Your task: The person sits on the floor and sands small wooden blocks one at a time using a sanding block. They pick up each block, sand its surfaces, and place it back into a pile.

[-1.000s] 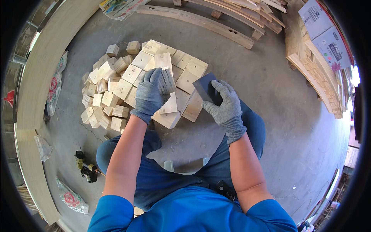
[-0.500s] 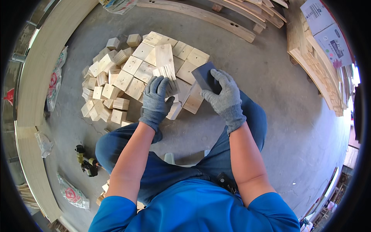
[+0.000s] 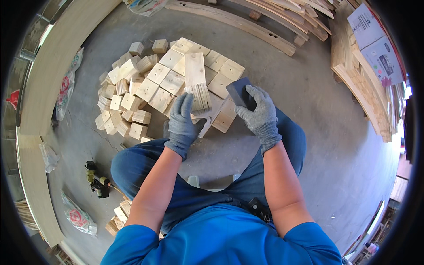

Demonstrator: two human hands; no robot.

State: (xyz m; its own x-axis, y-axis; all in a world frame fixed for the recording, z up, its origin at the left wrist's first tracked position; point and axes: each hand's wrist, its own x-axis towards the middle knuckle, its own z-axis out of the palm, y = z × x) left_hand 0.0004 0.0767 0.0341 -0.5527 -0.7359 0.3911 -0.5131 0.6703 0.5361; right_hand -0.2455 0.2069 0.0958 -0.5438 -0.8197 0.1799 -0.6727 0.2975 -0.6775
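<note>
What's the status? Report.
Right grey-gloved hand gripping dark rectangular block. Left grey-gloved hand open beside pale rectangular wooden block, contact unclear. Pale wooden cubes grouped alongside.

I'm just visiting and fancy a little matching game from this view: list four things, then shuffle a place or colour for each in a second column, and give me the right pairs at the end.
Things:
1. Dark block
2. Green-and-black power tool
3. Cardboard box
4. Short-sleeved shirt

Places and colours:
A. At the picture's upper right
B. Bright blue
C. Held in the gloved right hand
D. On the floor, left of the person's left knee

Right pairs: 1-C, 2-D, 3-A, 4-B.
</note>
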